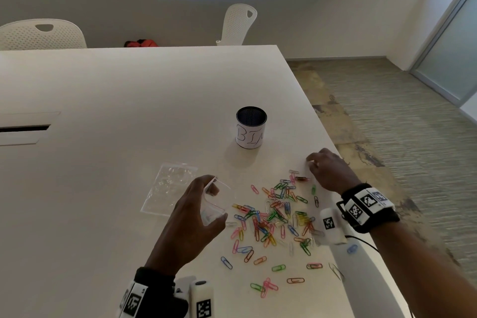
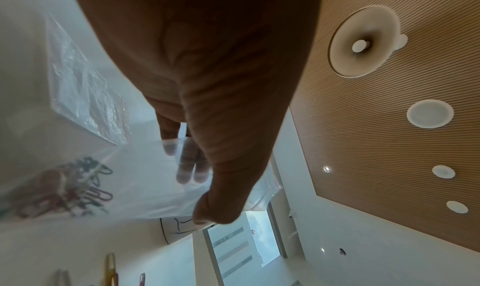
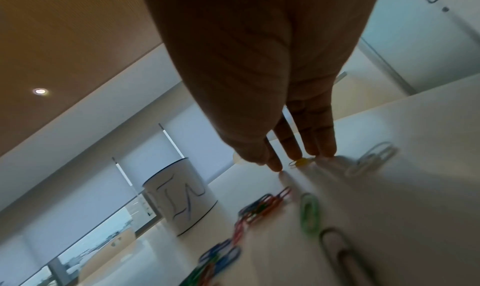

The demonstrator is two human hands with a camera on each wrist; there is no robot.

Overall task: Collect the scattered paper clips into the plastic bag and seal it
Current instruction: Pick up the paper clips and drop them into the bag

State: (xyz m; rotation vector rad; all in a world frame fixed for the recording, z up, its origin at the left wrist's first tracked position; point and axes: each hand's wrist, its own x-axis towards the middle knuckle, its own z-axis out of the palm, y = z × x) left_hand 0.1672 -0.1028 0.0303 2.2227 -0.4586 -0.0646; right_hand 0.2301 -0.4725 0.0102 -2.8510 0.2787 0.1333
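The right hand [image 1: 329, 170], fingers straight with tips on the table beyond the paper clips [image 1: 273, 217], is nearer them than the left hand [image 1: 191, 217], which pinches the plastic bag [image 1: 213, 204] just left of the pile (mouth toward it).

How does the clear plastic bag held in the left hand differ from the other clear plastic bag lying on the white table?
The held clear plastic bag is lifted off the white table, pinched by the left hand; the lying clear plastic bag rests flat, untouched. The held bag is bent, with its mouth spread open; the lying one looks closed and crinkled. The held bag shows no clips inside; the lying bag's contents cannot be told. Both are transparent.
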